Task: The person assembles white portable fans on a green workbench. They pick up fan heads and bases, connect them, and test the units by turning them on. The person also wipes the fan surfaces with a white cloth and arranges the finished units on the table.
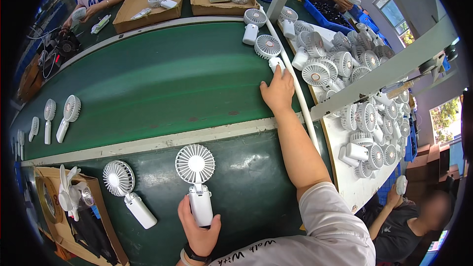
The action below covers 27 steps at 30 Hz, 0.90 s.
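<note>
In my left hand [199,234] is the lower handle of a white handheld fan [201,202], its round head pointing away from me over the near green tabletop. My right hand [279,93] reaches across the green conveyor belt [167,79] to its right end. Its fingers close on the handle of another white fan [268,47], by a white rail. A third white fan [130,192] lies to the left of the one in my left hand.
White fans [71,111] lie on the belt's left. A white rail [303,103] separates the belt from a side table heaped with fans [367,116]. Cardboard trays [150,2] stand at the back; a box [103,216] sits near left. Several people handle fans around me.
</note>
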{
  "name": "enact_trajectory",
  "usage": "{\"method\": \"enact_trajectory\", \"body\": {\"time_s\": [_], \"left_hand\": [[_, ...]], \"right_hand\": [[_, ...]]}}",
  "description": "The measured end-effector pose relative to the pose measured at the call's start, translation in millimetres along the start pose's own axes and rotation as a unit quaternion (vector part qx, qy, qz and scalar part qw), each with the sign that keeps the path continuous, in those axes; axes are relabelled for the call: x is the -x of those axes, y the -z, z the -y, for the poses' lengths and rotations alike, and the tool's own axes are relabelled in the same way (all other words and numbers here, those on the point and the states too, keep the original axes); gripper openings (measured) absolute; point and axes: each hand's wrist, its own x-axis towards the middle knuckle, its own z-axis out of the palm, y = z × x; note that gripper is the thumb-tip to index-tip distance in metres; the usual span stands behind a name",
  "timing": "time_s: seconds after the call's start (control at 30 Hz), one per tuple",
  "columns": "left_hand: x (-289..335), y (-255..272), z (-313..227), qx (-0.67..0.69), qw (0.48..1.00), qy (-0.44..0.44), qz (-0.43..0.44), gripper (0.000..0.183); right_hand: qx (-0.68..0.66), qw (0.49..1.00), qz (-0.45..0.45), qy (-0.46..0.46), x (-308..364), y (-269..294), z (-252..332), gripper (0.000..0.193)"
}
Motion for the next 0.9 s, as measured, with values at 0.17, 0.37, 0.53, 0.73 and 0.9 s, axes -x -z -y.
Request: {"method": "enact_trajectory", "body": {"time_s": [0.17,0.37,0.53,0.73,0.9], "left_hand": [[-5.2,3.8,-7.7,-0.01,1.0,-0.006,-0.014,0.067],[-4.6,2.1,-1.3,-0.095,0.993,-0.06,-0.03,0.054],[-6.9,4.5,-2.5,-0.124,0.987,-0.098,0.006,0.046],[-6.4,1.6,-1.9,-0.099,0.992,-0.076,0.005,0.048],[-6.3,2.2,-3.8,-0.129,0.988,-0.079,0.012,0.052]], "right_hand": [[-0.003,0.999,0.012,-0.043,-5.0,4.4,-3.4,0.065],[-0.005,0.998,0.05,-0.044,-1.6,-0.1,-7.7,0.054],[-0.051,0.996,0.073,-0.007,8.6,13.2,8.0,0.054],[-0.156,0.975,0.078,0.14,25.7,19.3,30.4,0.048],[-0.242,0.935,0.13,0.226,26.3,25.9,31.9,0.049]]}}
